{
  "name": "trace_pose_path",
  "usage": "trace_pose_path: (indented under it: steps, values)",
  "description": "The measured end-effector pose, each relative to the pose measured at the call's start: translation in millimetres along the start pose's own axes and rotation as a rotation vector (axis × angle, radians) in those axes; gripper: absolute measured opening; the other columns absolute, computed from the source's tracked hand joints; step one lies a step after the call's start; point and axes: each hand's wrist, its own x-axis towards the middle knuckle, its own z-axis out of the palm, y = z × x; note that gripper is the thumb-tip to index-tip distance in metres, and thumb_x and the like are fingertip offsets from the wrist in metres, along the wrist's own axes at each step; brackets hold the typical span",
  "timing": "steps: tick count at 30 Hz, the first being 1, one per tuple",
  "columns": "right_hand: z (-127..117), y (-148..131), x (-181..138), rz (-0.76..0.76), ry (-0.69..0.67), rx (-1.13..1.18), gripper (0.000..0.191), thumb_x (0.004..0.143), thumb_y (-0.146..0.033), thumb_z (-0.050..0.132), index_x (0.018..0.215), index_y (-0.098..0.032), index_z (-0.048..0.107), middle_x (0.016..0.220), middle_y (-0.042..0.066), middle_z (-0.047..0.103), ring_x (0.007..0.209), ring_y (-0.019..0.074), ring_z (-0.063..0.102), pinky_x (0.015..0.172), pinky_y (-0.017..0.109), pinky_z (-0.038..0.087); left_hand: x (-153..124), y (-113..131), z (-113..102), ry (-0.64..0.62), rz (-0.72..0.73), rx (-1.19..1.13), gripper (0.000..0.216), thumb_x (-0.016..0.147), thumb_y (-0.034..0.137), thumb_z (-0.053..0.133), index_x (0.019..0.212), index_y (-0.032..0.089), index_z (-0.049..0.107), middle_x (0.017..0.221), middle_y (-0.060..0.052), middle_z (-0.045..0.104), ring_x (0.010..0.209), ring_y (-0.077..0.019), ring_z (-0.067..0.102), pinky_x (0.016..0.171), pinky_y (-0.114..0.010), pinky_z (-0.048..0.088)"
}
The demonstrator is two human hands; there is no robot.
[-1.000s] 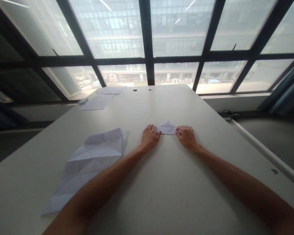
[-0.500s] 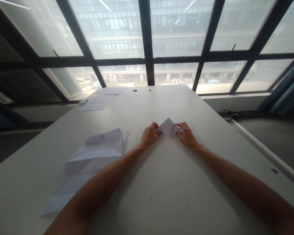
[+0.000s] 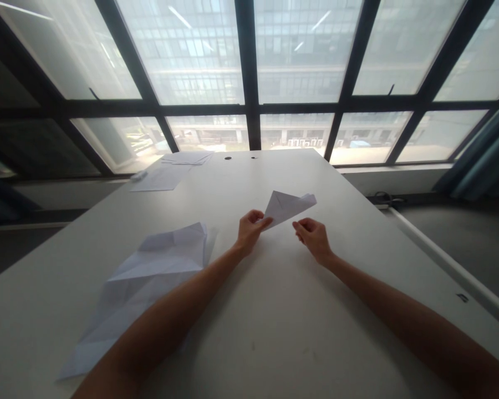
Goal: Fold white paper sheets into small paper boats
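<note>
A small piece of white paper folded into a triangle [image 3: 286, 206] is pinched at its left corner by my left hand [image 3: 251, 228]. Its peak points away from me and its loose right tip rises toward the right. Just below that tip, apart from the paper, is my right hand [image 3: 313, 237]. The right fingers are curled together, with no object visible in them. To the left, partly covered by my left forearm, a larger creased sheet of paper [image 3: 149, 277] lies on the white table [image 3: 266, 310].
Several flat white sheets [image 3: 162, 178] lie at the table's far left. Two small dark round spots, one a cable hole [image 3: 228, 158], mark the far end. A small dark mark [image 3: 462, 298] sits near the right edge. Tall windows [image 3: 299, 55] stand beyond.
My right hand has let go of the folded paper and drawn slightly down. My left hand still grips it, and the paper has tilted, its right end now pointing up and right.
</note>
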Motion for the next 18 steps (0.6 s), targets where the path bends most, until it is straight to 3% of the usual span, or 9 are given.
trace_pose_path:
  steps: [2, 4, 8, 12, 18]
  values:
    - [8.9, 1.9, -3.1, 0.176, -0.175, 0.172, 0.031, 0.076, -0.046, 0.072, 0.076, -0.016, 0.067, 0.057, 0.000, 0.060, 0.047, 0.0115, 0.050, 0.041, 0.023, 0.037, -4.0, 1.9, 3.0, -0.053, -0.007, -0.023, 0.035, 0.066, 0.040, 0.082, 0.077, 0.018, 0.058, 0.076, 0.003, 0.061, 0.068, -0.0114, 0.057, 0.065, -0.023, 0.044]
    - [14.2, 3.1, -3.9, 0.264, -0.212, 0.344, 0.033, 0.068, -0.042, 0.080, 0.083, -0.016, 0.069, 0.068, 0.001, 0.067, 0.051, 0.0117, 0.057, 0.041, 0.022, 0.040, -7.8, 3.3, 5.8, -0.115, -0.005, -0.001, 0.035, 0.066, 0.041, 0.083, 0.076, 0.017, 0.059, 0.074, 0.003, 0.061, 0.067, -0.0115, 0.057, 0.064, -0.024, 0.045]
    - [13.6, 5.4, 0.5, 0.316, -0.086, 0.519, 0.036, 0.057, -0.032, 0.088, 0.082, -0.016, 0.069, 0.074, 0.002, 0.071, 0.056, 0.0126, 0.063, 0.047, 0.023, 0.050, -11.2, 0.9, 9.9, -0.189, 0.028, 0.071, 0.036, 0.067, 0.042, 0.083, 0.082, 0.017, 0.062, 0.080, 0.000, 0.064, 0.073, -0.0140, 0.060, 0.066, -0.025, 0.048]
    - [9.6, 10.5, 7.5, 0.309, 0.068, 0.591, 0.034, 0.054, -0.030, 0.090, 0.077, -0.016, 0.068, 0.074, 0.001, 0.071, 0.060, 0.0147, 0.065, 0.062, 0.030, 0.061, -8.5, -6.1, 9.8, -0.130, 0.076, 0.073, 0.041, 0.071, 0.038, 0.081, 0.100, 0.018, 0.062, 0.096, -0.004, 0.067, 0.079, -0.0146, 0.065, 0.069, -0.026, 0.052]
    - [9.4, 16.2, 10.4, 0.247, 0.097, 0.647, 0.038, 0.054, -0.023, 0.091, 0.084, -0.019, 0.068, 0.087, 0.000, 0.072, 0.077, 0.0159, 0.068, 0.082, 0.037, 0.063, -7.7, -8.2, 8.2, -0.072, 0.110, 0.071, 0.032, 0.074, 0.035, 0.078, 0.093, 0.017, 0.060, 0.094, -0.004, 0.067, 0.083, -0.0171, 0.068, 0.072, -0.028, 0.056]
